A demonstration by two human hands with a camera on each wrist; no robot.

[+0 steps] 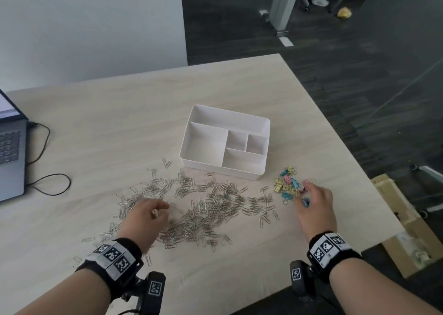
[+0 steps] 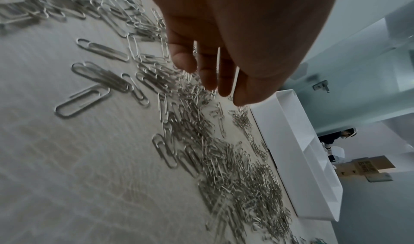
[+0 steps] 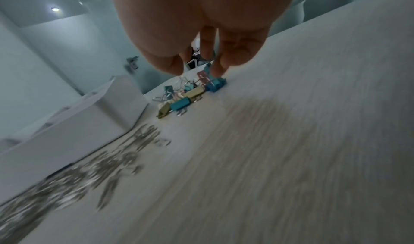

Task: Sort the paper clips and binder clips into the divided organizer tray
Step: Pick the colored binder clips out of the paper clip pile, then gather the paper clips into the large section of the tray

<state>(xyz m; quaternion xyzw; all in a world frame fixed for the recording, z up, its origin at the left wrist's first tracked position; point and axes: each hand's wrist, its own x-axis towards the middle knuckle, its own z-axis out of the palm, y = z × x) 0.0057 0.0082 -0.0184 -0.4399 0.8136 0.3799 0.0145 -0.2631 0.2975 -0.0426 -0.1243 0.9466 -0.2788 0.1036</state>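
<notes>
A white divided organizer tray [image 1: 239, 119] stands in the middle of the table with all its compartments bare. In front of it lies a wide scatter of silver paper clips [image 1: 206, 206]. My left hand [image 1: 165, 206] hangs over the scatter's left part; in the left wrist view its fingers [image 2: 208, 78] point down, close together, just above the paper clips [image 2: 224, 159], and I see nothing held. Small coloured binder clips [image 1: 286, 185] sit in a cluster right of the tray. My right hand [image 1: 305, 193] reaches into them, one fingertip [image 3: 218, 70] touching a blue binder clip [image 3: 215, 85], thumb apart.
An open laptop [image 1: 12, 158] with a looping black cable [image 1: 45, 182] sits at the table's left edge. The table's right edge runs just past my right hand, with cardboard boxes [image 1: 402, 218] on the floor below. The tray's near wall [image 3: 78, 124] stands close to both clip groups.
</notes>
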